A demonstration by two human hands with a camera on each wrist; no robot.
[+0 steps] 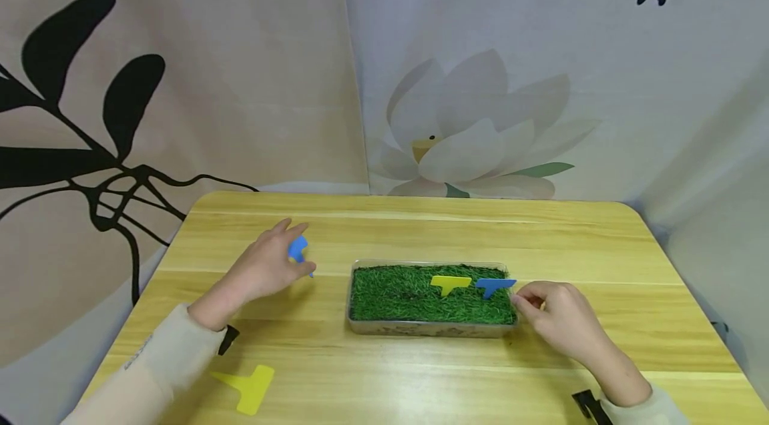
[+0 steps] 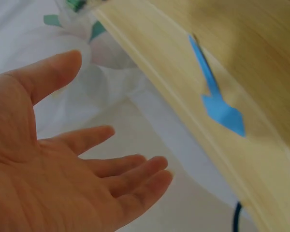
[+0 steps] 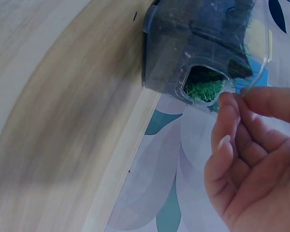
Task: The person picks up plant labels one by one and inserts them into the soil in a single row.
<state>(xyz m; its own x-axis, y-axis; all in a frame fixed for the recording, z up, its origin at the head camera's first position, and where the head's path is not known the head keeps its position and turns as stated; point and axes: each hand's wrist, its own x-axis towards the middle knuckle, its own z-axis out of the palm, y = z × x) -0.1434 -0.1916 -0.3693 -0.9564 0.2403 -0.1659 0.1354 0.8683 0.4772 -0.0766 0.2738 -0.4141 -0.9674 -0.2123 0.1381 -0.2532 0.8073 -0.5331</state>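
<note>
1. Left hand: fingers parted, holding nothing, beside the blue marker on the table.
2. Blue marker — probably light, stiff, slightly slippery; best pinched at its broad head, since the narrow stem may bend.
3. Right hand: thumb and fingertips together, pinching the clear box at its rim.

Blue tags, green turf

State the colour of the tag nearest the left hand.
The tag is blue, clearest in the left wrist view.
</note>
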